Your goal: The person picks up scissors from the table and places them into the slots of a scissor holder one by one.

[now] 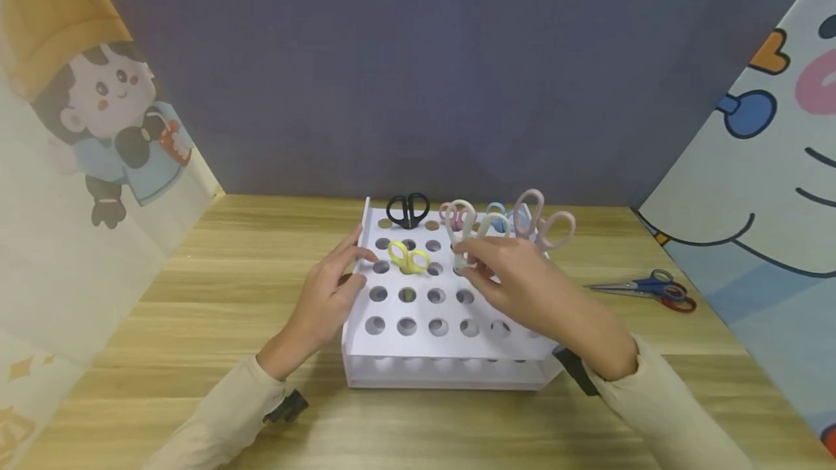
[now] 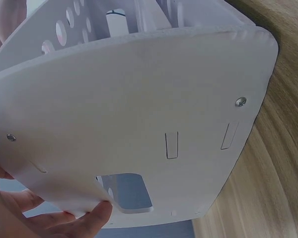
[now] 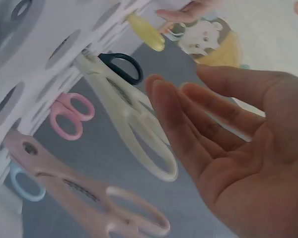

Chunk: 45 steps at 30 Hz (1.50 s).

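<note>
A white rack (image 1: 418,343) with rows of round holes stands on the table. My left hand (image 1: 329,292) holds its left side panel (image 2: 114,109), fingers at the panel's edge beside the cutout. White scissors (image 3: 131,116) stand handles up in a hole. Beside their handles is my right hand (image 3: 238,124), its fingers loosely bent and nothing between thumb and fingers. Pink-beige scissors (image 3: 74,186) stand to the right of the white pair. Yellow scissors (image 1: 408,258) sit in a hole near the left hand. Black scissors (image 1: 408,211) occupy the back row.
Small pink scissors (image 3: 72,114) and light blue scissors (image 3: 27,183) also stand in the rack's back row. On the table to the right lie blue-handled scissors (image 1: 656,285) and red-handled scissors (image 1: 681,300), overlapping. A grey panel (image 1: 418,78) rises behind the table.
</note>
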Tool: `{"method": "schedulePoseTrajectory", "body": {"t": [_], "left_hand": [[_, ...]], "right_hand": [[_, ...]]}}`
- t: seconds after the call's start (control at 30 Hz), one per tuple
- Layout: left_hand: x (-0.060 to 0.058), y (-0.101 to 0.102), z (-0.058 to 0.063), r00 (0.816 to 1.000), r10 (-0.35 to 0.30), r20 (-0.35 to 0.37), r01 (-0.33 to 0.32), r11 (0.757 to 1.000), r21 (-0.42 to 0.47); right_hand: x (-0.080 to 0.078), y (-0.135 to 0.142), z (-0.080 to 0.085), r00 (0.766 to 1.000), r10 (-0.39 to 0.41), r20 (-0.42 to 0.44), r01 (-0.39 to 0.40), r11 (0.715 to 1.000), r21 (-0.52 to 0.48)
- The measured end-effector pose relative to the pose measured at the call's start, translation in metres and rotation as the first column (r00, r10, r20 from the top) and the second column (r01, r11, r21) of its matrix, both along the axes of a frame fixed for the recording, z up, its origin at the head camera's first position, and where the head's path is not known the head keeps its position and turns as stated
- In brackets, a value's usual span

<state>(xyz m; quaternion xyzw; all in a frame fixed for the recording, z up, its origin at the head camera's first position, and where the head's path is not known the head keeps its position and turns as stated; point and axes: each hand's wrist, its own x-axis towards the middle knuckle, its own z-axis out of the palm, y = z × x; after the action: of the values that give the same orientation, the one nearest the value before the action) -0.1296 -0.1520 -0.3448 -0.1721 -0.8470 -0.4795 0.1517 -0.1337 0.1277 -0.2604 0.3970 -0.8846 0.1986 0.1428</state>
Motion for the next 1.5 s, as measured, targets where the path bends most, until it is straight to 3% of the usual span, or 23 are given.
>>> {"method": "schedulePoseTrajectory", "body": {"t": [0.23, 0.5, 0.63, 0.83, 0.9, 1.0, 1.13, 1.27, 1.5], "left_hand": [[0.000, 0.002, 0.000, 1.000, -0.001, 0.000, 0.001, 1.000, -0.002], [-0.001, 0.003, -0.001, 1.000, 0.003, 0.005, -0.003, 1.000, -0.014], [-0.002, 0.005, -0.001, 1.000, -0.001, 0.008, 0.001, 1.000, -0.008], [-0.001, 0.006, -0.001, 1.000, -0.012, 0.025, 0.011, 1.000, 0.004], [0.000, 0.005, -0.001, 1.000, -0.005, 0.028, 0.005, 1.000, 0.002], [-0.001, 0.003, -0.001, 1.000, 0.002, 0.029, -0.002, 1.000, -0.002], [-0.001, 0.002, -0.001, 1.000, 0.008, 0.028, -0.008, 1.000, -0.003], [0.001, 0.000, 0.001, 1.000, 0.017, 0.024, -0.016, 1.000, -0.010], [0.000, 0.000, 0.003, 0.999, 0.009, 0.031, -0.008, 1.000, -0.014]], "right_hand": [[0.013, 0.032, -0.002, 1.000, 0.021, -0.012, -0.023, 0.992, -0.121], [0.014, 0.075, -0.006, 0.989, -0.151, 0.001, 0.150, 0.981, -0.122], [0.007, 0.102, -0.016, 0.970, -0.239, 0.043, 0.243, 0.958, -0.156], [-0.005, 0.143, -0.031, 0.954, -0.183, 0.238, 0.263, 0.892, -0.368], [-0.013, 0.155, -0.035, 0.951, -0.208, 0.227, 0.286, 0.871, -0.399], [-0.029, 0.175, -0.039, 0.930, -0.324, 0.173, 0.367, 0.855, -0.367], [-0.048, 0.202, -0.048, 0.854, -0.506, 0.124, 0.520, 0.815, -0.254], [-0.062, 0.227, -0.069, 0.796, -0.587, 0.147, 0.603, 0.787, -0.125], [-0.081, 0.262, -0.108, 0.756, -0.628, 0.183, 0.633, 0.773, 0.038]]}}
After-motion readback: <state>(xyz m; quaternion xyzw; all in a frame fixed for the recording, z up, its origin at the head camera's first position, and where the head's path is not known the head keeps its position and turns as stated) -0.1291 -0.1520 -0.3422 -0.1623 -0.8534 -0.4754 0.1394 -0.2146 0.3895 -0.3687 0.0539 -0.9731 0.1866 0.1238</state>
